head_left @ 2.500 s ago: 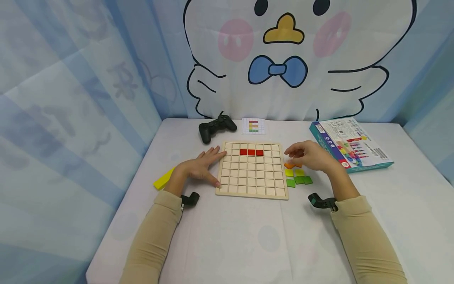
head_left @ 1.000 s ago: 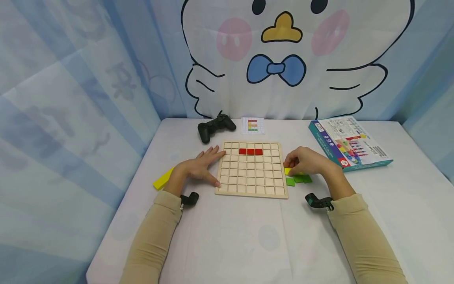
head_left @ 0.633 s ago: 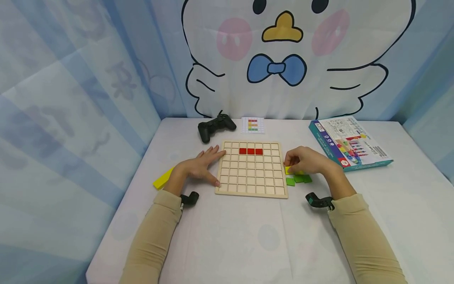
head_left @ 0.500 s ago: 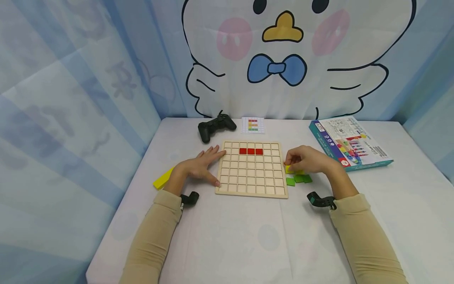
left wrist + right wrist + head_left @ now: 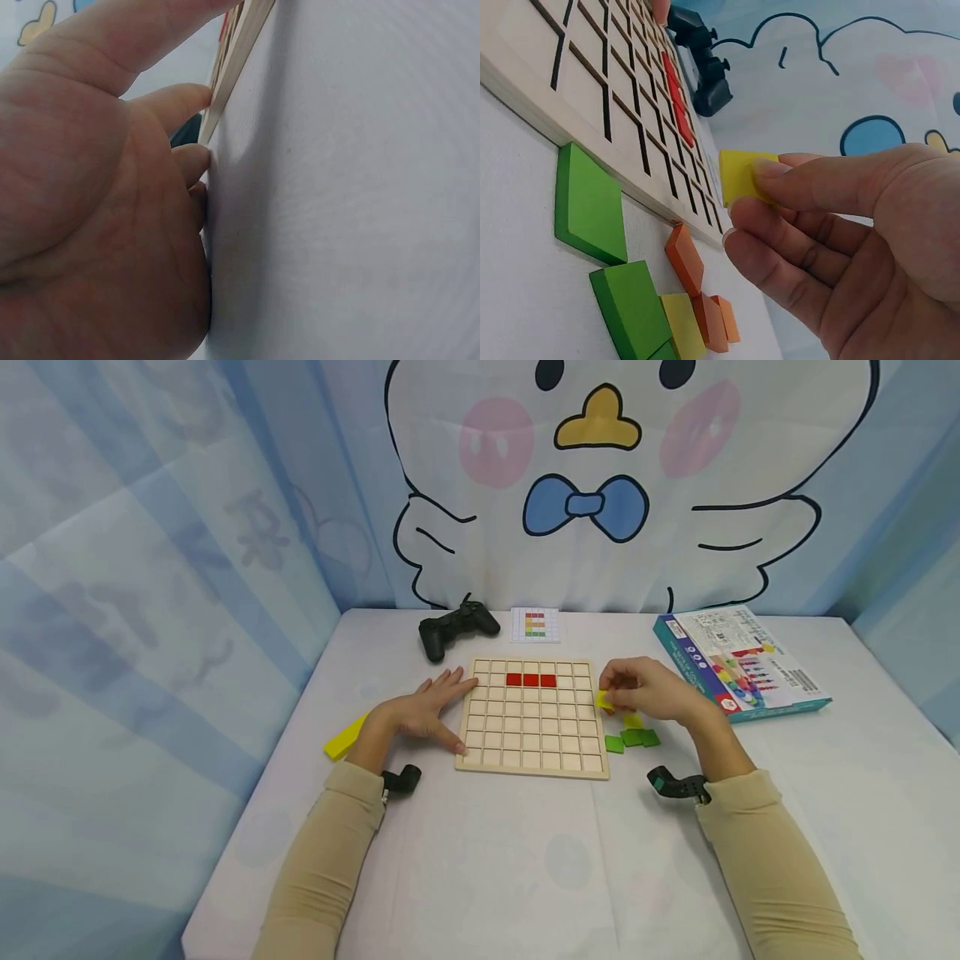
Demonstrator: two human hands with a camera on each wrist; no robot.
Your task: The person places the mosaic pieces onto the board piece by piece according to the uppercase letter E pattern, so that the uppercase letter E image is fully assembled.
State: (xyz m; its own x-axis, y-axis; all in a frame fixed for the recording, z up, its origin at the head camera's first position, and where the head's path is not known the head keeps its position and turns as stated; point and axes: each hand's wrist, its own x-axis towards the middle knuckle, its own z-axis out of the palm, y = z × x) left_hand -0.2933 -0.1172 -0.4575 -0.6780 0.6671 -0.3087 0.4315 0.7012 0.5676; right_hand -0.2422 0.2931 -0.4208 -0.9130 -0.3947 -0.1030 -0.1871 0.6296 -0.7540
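Observation:
My right hand [image 5: 648,687] pinches a yellow square tile [image 5: 736,177] between thumb and forefinger, raised just off the right edge of a wooden grid board [image 5: 525,727]. Three red tiles [image 5: 531,680] sit side by side in the board's second row from the back. Below that hand lie another yellow tile [image 5: 681,324], several orange tiles [image 5: 685,259] and green tiles [image 5: 590,204], close to the board. In the head view the hand partly hides the orange ones. My left hand [image 5: 416,714] has its fingers spread and touches the board's left edge with thumb and fingertips.
Behind the board are a black game controller [image 5: 459,627] and a small card with a coloured grid pattern [image 5: 536,626]. A flat teal box [image 5: 750,667] lies at the back right. Beside my left wrist is a yellow bar [image 5: 344,740], partly hidden.
My right hand came down from over the orange tiles onto the yellow ones, then rose with one yellow tile pinched. The left hand stays on the board's edge.

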